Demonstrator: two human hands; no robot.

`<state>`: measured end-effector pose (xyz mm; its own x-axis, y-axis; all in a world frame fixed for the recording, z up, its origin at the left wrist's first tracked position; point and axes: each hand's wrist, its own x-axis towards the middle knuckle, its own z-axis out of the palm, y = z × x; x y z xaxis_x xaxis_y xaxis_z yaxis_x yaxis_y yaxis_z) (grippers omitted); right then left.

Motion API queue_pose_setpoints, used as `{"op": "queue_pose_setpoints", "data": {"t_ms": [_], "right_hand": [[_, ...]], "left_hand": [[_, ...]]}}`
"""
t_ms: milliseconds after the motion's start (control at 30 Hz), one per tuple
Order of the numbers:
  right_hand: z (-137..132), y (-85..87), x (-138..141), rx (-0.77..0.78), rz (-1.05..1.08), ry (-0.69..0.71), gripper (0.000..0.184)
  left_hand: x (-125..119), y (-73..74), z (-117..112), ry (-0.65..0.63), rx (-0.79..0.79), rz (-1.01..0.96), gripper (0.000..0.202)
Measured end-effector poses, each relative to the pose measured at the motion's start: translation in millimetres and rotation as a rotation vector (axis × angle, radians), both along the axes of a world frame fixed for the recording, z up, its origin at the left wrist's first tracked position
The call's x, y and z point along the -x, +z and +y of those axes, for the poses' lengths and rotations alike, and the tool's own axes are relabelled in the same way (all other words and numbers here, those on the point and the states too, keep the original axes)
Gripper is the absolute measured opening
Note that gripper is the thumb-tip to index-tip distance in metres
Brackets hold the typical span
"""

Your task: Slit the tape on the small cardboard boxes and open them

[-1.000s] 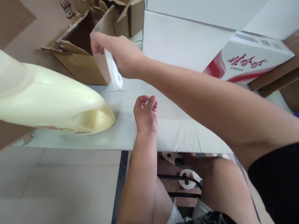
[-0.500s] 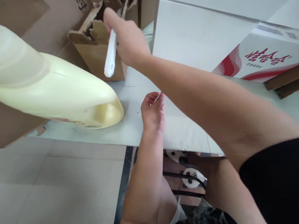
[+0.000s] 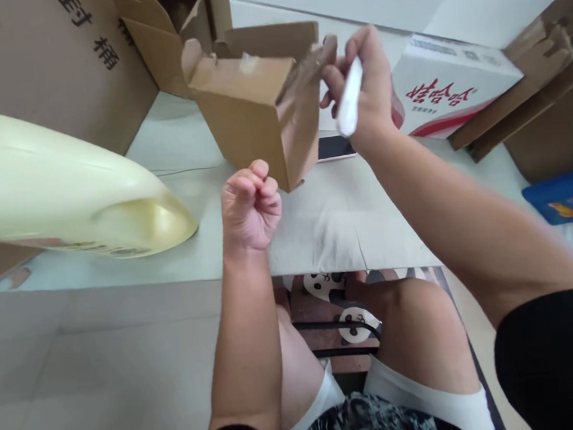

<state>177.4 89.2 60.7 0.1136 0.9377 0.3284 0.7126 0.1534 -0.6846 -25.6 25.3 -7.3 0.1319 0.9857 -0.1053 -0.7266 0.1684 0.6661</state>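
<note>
The box (image 3: 243,125) is at the middle of it all, seemingly resting on the table (image 3: 313,236), its top open and a back flap (image 3: 271,39) standing up. Taking the box as the clock's centre, the right hand (image 3: 373,77) is at three, close by the box's edge and wrapped around a white tool (image 3: 351,102); whether those fingers touch the cardboard, I can't tell. The left hand (image 3: 252,208) is at six, fingers drawn in together, nothing visible in them.

I'd judge the work under way: the box is open, the tool is in hand and nothing is put away. Whether any cut is finished doesn't show.

Further out, a second box (image 3: 161,72) gapes at eleven. A dark slab (image 3: 335,147) lies at four, the yellow bottle (image 3: 63,187) at eight, and a white carton (image 3: 456,86) well past the right hand at three.
</note>
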Motion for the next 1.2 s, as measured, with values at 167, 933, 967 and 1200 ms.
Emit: {"op": "queue_pose_setpoints", "data": {"t_ms": [167, 933, 967, 1200], "right_hand": [[-70.4, -30.1, -38.9, -0.31, 0.279, -0.185, 0.033], [-133.1, -107.2, -111.7, -0.403, 0.727, -0.31, 0.051], [-133.0, -107.4, -111.8, -0.427, 0.766, -0.287, 0.053], [-150.4, -97.4, -101.6, -0.49, 0.726, -0.155, 0.042]], "left_hand": [[13.5, 1.2, 3.2, 0.208, -0.071, 0.055, 0.07], [-50.2, 0.6, -19.5, 0.111, -0.349, 0.499, 0.055], [-53.7, -6.0, -14.1, 0.195, -0.344, 0.525, 0.049], [-54.3, -28.9, 7.5, 0.525, -0.484, 0.895, 0.032]]}}
